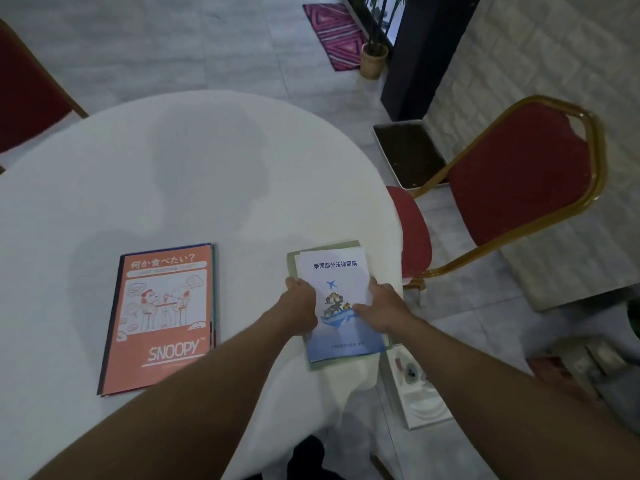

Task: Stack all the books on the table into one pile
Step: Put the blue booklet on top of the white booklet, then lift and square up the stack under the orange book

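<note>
A white and blue booklet (pixel 337 271) with a plane and a pixel figure on its cover lies on a pale green book (pixel 291 263) near the right edge of the round white table (pixel 194 161). My left hand (pixel 300 303) grips the booklet's left edge. On its right edge sits my right hand (pixel 384 308), thumb on the cover. An orange Snoopy book (pixel 162 317) lies flat to the left, on top of other thin books whose edges show beneath it.
A red chair with a gold frame (pixel 519 181) stands close to the table's right side. Another red chair (pixel 24 91) is at the far left. A tray of soil (pixel 408 154), a potted plant (pixel 374 60) and a pink mat (pixel 337 36) sit on the floor beyond.
</note>
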